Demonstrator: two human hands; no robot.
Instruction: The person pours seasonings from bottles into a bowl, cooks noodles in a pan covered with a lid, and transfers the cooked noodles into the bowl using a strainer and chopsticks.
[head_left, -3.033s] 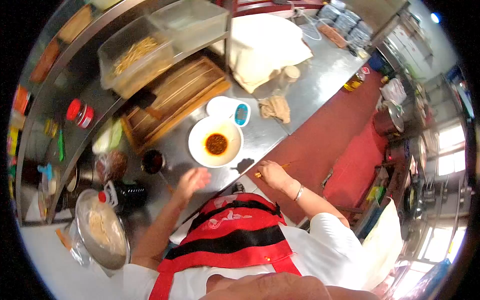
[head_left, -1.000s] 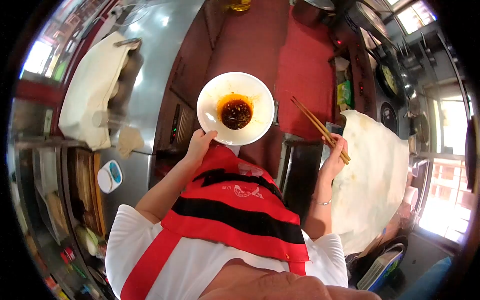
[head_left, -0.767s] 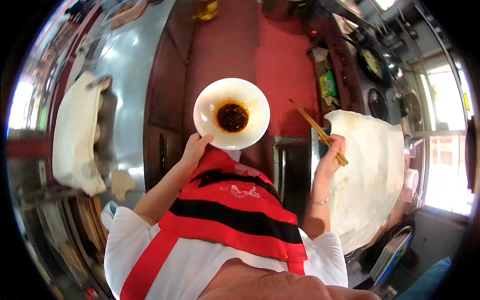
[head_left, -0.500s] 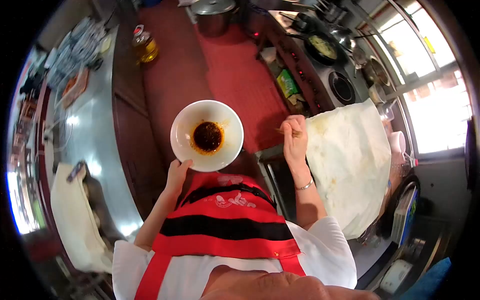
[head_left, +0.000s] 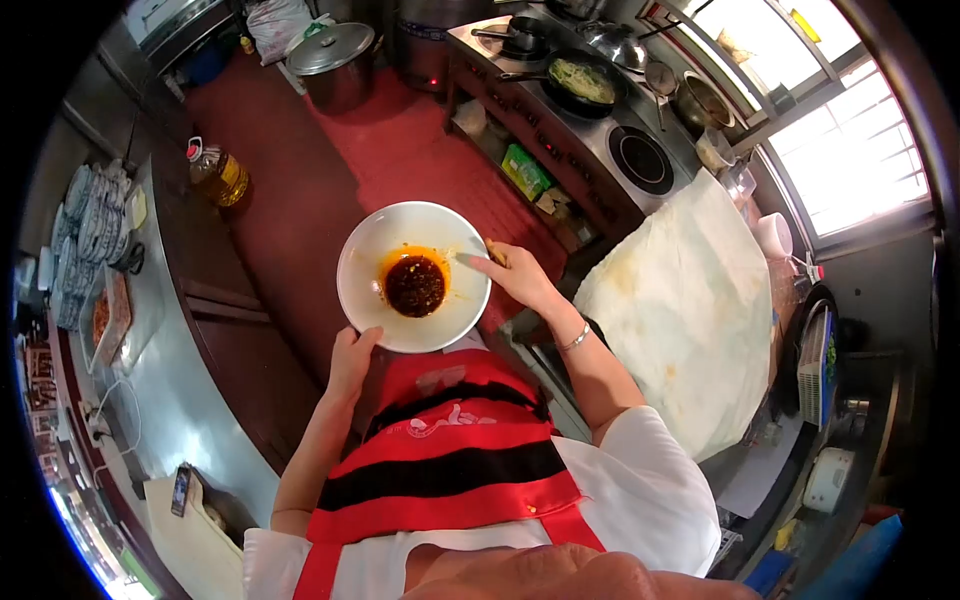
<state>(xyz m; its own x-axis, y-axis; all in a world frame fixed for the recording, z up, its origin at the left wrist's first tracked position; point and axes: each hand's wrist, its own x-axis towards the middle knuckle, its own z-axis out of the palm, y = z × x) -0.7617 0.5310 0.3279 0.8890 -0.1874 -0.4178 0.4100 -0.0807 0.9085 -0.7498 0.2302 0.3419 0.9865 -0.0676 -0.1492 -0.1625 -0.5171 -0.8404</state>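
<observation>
A white bowl [head_left: 360, 262] with dark reddish-brown, oily sauce [head_left: 415, 287] pooled at its bottom is in front of my red and black apron. My left hand [head_left: 352, 362] is closed on the near left rim, thumb on top. At the right rim, my right hand [head_left: 520, 278] is closed round thin brown chopsticks [head_left: 496, 253], seen almost end-on and mostly hidden. Its thumb reaches over the bowl's rim; I cannot tell whether it presses on it.
To the right is a counter under a whitish cloth [head_left: 690, 310]; beyond it, a hob [head_left: 641, 160] and a pan of pale food [head_left: 580, 84]. A steel counter [head_left: 190, 370] runs along the left. An oil jug [head_left: 217, 175] and a lidded pot [head_left: 332, 62] are on the red floor.
My right hand has moved left from beside the cloth to the bowl's right rim. My left hand still holds the bowl. The view has turned, showing more of the hob.
</observation>
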